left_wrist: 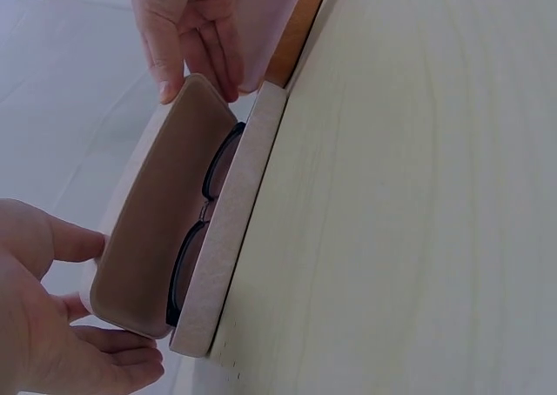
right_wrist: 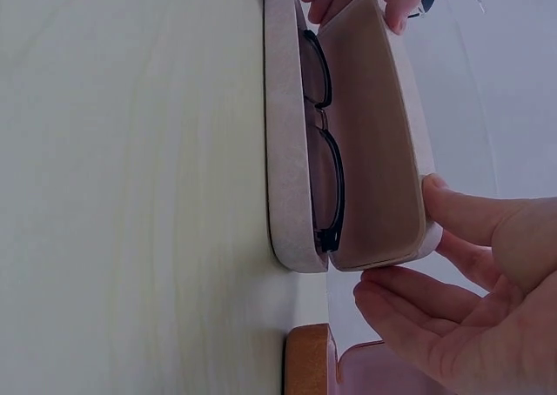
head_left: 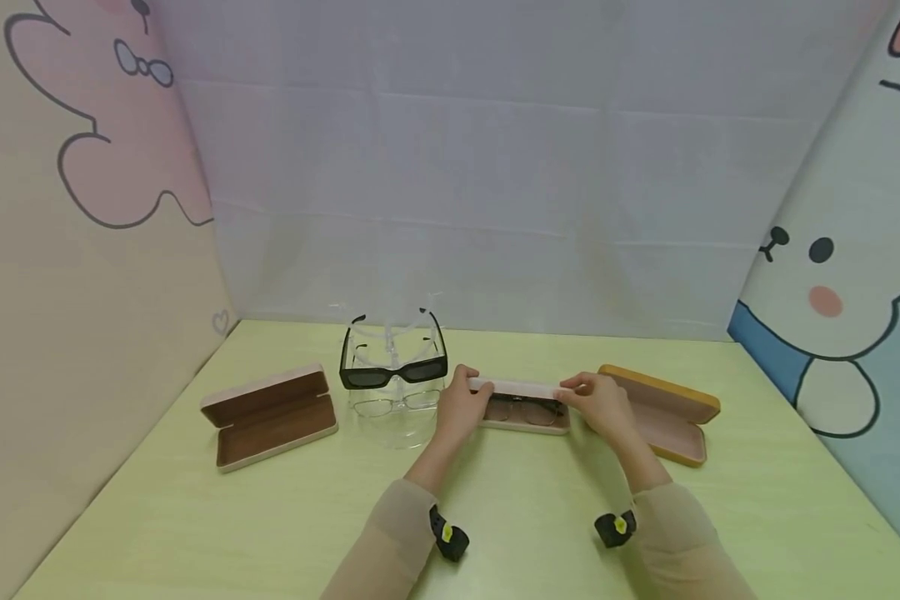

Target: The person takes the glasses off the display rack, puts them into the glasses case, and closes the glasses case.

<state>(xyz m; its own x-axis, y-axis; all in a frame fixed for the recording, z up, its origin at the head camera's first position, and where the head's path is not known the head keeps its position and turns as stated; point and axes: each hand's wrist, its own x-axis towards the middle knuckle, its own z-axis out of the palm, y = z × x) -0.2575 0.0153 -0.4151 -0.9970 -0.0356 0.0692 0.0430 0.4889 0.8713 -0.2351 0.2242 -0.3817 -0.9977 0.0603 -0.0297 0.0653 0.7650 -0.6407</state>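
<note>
A pale pink glasses case (head_left: 525, 428) stands half open on the table, its brown lining showing under the raised lid (left_wrist: 161, 208). Inside lie dark-rimmed glasses (right_wrist: 335, 173), their lower part hidden by the case's front wall. My left hand (head_left: 461, 408) grips the lid's left end, thumb at the front edge and fingers at the side. At the opposite end, my right hand (head_left: 602, 404) pinches the lid's corner between thumb and fingers.
Left of the hands, a clear display stand (head_left: 399, 437) bears black sunglasses (head_left: 393, 375) above thin-rimmed glasses (head_left: 375, 408). An open brown-lined case (head_left: 277, 417) lies farther left. Just beside my right hand sits an open orange case (head_left: 663, 404). A pale cloth wall (head_left: 495, 208) rises behind the table.
</note>
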